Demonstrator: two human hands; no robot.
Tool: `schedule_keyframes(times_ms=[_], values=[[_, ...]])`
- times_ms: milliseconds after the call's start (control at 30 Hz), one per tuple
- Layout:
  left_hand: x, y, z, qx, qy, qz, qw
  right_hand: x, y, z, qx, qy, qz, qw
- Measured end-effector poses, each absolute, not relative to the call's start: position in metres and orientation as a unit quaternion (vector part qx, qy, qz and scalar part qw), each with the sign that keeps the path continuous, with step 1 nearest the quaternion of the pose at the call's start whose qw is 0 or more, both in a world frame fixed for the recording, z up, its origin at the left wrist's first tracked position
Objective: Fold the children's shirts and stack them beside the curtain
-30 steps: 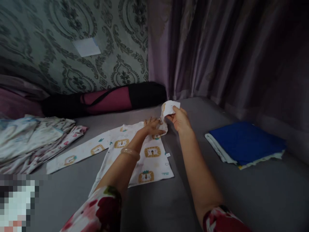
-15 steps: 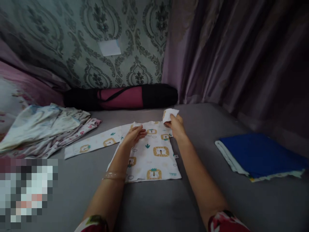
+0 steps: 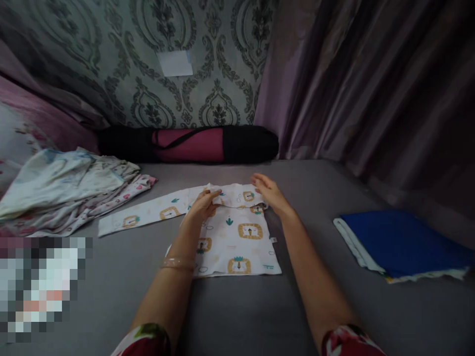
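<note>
A small white shirt with lion prints (image 3: 241,242) lies flat on the grey bed surface (image 3: 237,306). One sleeve (image 3: 148,215) stretches out to the left; the other is folded across the shirt's top. My left hand (image 3: 204,203) rests on the collar area with fingers bent onto the cloth. My right hand (image 3: 267,192) lies open at the shirt's upper right corner, fingers stretched over the folded sleeve, gripping nothing.
A heap of light printed clothes (image 3: 63,190) sits at the left. A folded blue cloth (image 3: 401,244) lies at the right. A black and pink rolled mat (image 3: 189,144) lies along the patterned wall, with a purple curtain (image 3: 371,89) at the right.
My right hand has laid the raised sleeve down across the shirt's top and let it go. My left hand shifted slightly along the collar.
</note>
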State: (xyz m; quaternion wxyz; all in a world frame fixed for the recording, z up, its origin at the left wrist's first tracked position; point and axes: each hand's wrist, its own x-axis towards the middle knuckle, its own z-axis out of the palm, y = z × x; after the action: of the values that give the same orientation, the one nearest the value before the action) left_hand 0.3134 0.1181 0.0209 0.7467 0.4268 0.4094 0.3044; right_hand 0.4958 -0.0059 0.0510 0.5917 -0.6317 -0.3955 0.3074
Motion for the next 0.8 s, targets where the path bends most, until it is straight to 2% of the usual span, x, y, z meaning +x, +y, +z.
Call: schedule_keyframes(times_ms=[200, 333, 467, 600, 800], values=[[0.314, 0.115, 0.019, 0.520, 0.410, 0.290, 0.691, 0.527, -0.020, 0.055, -0.658, -0.240, 0.259, 0.665], [0.311, 0.126, 0.020, 0.533, 0.355, 0.406, 0.652, 0.534, -0.023, 0.051, -0.666, -0.200, 0.245, 0.676], [0.302, 0.145, 0.006, 0.532, 0.430, 0.451, 0.574, 0.533, -0.018, 0.042, -0.689, -0.214, 0.227, 0.654], [0.295, 0.149, -0.002, 0.552, 0.478, 0.421, 0.538, 0.526, -0.008, 0.030, -0.749, -0.282, 0.191, 0.568], [0.294, 0.136, 0.008, 0.571, 0.496, 0.389, 0.527, 0.502, -0.003, 0.014, -0.804, -0.470, 0.099, 0.349]])
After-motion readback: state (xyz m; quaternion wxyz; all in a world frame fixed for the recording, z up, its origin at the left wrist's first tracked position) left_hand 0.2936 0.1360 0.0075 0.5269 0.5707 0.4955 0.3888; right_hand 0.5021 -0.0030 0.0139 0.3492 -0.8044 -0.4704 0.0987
